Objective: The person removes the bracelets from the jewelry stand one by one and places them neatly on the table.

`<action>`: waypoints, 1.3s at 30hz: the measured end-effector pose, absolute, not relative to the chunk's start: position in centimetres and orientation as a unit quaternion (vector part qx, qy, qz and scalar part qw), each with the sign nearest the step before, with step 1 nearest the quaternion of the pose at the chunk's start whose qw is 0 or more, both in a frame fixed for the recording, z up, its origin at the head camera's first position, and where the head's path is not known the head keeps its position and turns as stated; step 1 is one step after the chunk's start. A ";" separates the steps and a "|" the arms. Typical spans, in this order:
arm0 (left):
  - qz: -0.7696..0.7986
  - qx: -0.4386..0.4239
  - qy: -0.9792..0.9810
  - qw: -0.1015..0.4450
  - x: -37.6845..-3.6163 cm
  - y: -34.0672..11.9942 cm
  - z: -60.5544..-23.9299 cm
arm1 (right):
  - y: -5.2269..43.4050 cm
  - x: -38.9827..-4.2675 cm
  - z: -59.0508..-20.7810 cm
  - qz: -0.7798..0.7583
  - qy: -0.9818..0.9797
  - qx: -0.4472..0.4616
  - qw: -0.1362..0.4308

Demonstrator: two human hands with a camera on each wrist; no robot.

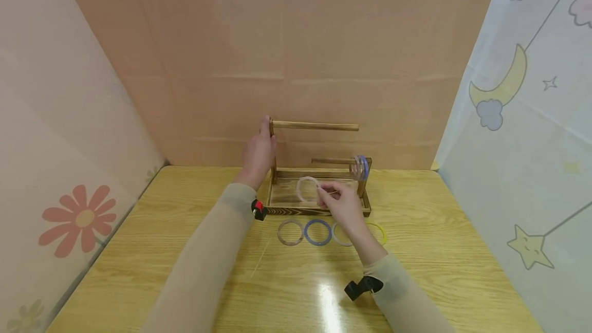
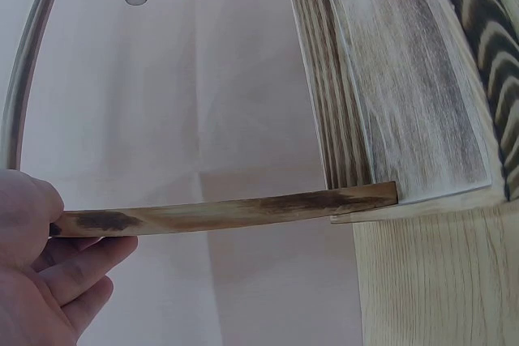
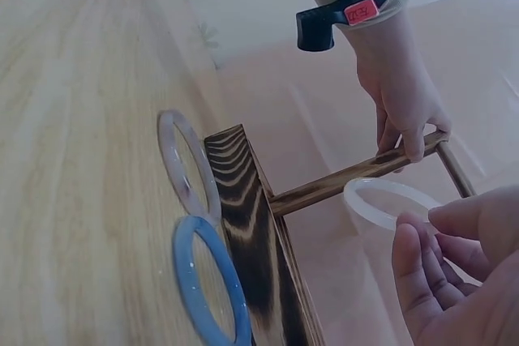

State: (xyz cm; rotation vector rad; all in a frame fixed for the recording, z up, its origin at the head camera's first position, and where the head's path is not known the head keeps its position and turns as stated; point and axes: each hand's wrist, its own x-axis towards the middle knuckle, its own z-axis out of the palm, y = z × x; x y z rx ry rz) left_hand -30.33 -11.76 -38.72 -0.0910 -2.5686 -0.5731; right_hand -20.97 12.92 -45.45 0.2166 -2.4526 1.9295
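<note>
Pinching translucent white ring (image 1: 307, 189), right hand (image 1: 339, 203); left hand (image 1: 258, 154) gripping wooden rack (image 1: 319, 209) post.

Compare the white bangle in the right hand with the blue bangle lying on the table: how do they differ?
The white bangle is milky and pale; the blue bangle is blue. The white one is pinched by the right hand above the wooden rack; the blue one lies flat on the table, untouched. Both are plain round rings.
</note>
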 end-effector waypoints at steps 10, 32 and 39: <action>-0.222 -0.036 -0.942 0.247 -30.1 -11.8 -38.8 | 13.4 -19.5 -45.8 0.608 -0.784 0.118 -0.047; -0.219 -0.037 -0.944 0.246 -29.7 -11.5 -38.4 | 14.4 -16.8 -47.4 0.574 -0.789 0.149 -0.159; -0.223 -0.038 -0.942 0.247 -29.8 -11.7 -38.7 | 14.1 -15.6 -48.1 0.574 -0.777 0.175 -0.189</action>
